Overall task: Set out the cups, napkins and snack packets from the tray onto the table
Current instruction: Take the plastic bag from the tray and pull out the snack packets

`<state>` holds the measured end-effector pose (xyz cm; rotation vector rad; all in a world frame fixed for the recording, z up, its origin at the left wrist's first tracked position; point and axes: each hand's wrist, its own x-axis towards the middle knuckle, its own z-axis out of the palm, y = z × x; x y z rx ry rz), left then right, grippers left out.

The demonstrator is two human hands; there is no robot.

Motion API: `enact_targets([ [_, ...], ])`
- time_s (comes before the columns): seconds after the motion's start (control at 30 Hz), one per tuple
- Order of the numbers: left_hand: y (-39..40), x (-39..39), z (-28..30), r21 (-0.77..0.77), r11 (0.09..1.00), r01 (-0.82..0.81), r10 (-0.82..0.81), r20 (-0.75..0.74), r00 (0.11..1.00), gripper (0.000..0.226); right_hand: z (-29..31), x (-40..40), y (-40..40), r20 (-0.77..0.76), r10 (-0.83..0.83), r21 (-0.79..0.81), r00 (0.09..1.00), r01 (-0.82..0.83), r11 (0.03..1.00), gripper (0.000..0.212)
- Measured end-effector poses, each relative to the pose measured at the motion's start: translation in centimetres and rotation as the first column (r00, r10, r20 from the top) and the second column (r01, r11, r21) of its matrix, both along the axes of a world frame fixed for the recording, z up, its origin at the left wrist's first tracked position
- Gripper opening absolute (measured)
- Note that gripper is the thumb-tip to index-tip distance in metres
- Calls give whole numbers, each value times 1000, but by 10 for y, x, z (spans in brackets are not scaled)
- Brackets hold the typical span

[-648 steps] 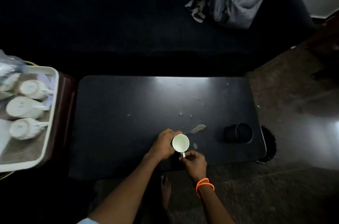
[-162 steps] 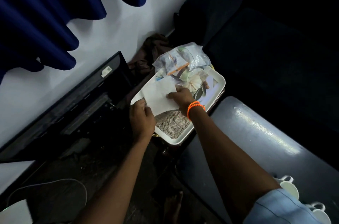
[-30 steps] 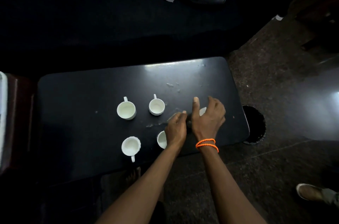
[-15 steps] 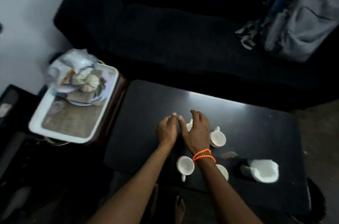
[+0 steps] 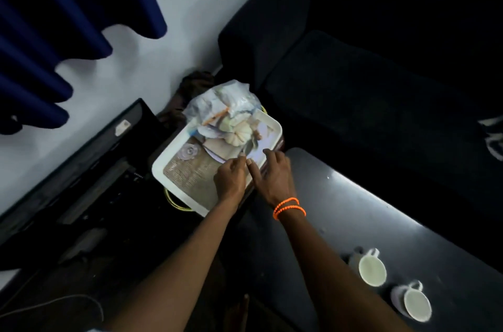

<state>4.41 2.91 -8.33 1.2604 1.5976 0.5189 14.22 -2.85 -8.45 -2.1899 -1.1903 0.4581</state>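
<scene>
The white tray [image 5: 160,168] with a printed picture sits on a stand left of the dark table [image 5: 353,209]. A clear bag of snack packets [image 5: 226,103] lies at the tray's far end. Both my hands hover over the tray's near right side, fingertips almost touching. My left hand [image 5: 230,179] has loosely curled fingers and holds nothing that I can see. My right hand [image 5: 275,172], with orange bead bracelets on the wrist, has its fingers spread and is empty. Two white cups [image 5: 371,269] [image 5: 416,305] stand upright on the table at the lower right.
A dark sofa [image 5: 367,92] runs behind the table. A flat black screen [image 5: 81,168] leans against the white wall at the left, under a blue curtain [image 5: 54,18]. A brown cloth [image 5: 194,81] lies behind the tray. Cables trail on the floor.
Both hands have left the cups on the table and moved left over the tray. My view has swung left, so the napkins and two other cups are out of sight.
</scene>
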Motion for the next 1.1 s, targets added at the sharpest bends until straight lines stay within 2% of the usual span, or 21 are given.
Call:
enact_targets([
  [0.1,50,-9,2,20,999,-40,39,50,998,37,-2,-1,54,-43,40,-29,998,-41,999,63],
  [0.17,84,-14,2,47,997,-55,53,35,998,35,-3,-1,90,-194,-52,-41,980,45,998,63],
  [0.2,101,-16,0,59,997,-59,58,11,998,35,-4,1,107,-307,-137,-61,942,125,990,65],
  [0.3,140,-22,-10,76,993,-91,96,-58,994,48,-6,13,149,-601,-373,-191,707,326,926,77],
  [0.4,159,-28,-20,1,980,-200,200,-58,978,61,-12,24,169,-792,-428,-265,435,386,884,78],
  [0.5,174,-32,-32,-126,954,-271,263,-74,962,69,-19,28,178,-830,-445,-289,336,425,858,84],
  [0.57,181,-33,-38,-281,912,-297,327,66,943,69,-22,31,183,-854,-448,-293,264,467,835,83],
  [0.67,189,-33,-41,-406,874,-268,388,249,887,58,-22,33,189,-895,-417,-300,161,475,827,61],
  [0.8,188,-29,-38,-409,881,-238,361,256,897,12,-26,35,190,-924,-381,-346,22,371,862,33],
  [0.87,187,-30,-37,-421,883,-205,331,250,910,12,-27,36,190,-931,-364,-355,-38,335,873,18],
  [1.0,182,-37,-40,-404,885,-230,335,212,918,11,-28,35,186,-901,-432,-402,27,318,858,23],
  [1.03,179,-38,-40,-397,883,-249,350,206,914,10,-29,35,184,-897,-441,-410,27,321,854,23],
  [1.1,172,-37,-38,-398,879,-265,363,196,911,7,-30,35,182,-911,-412,-397,-26,325,858,21],
])
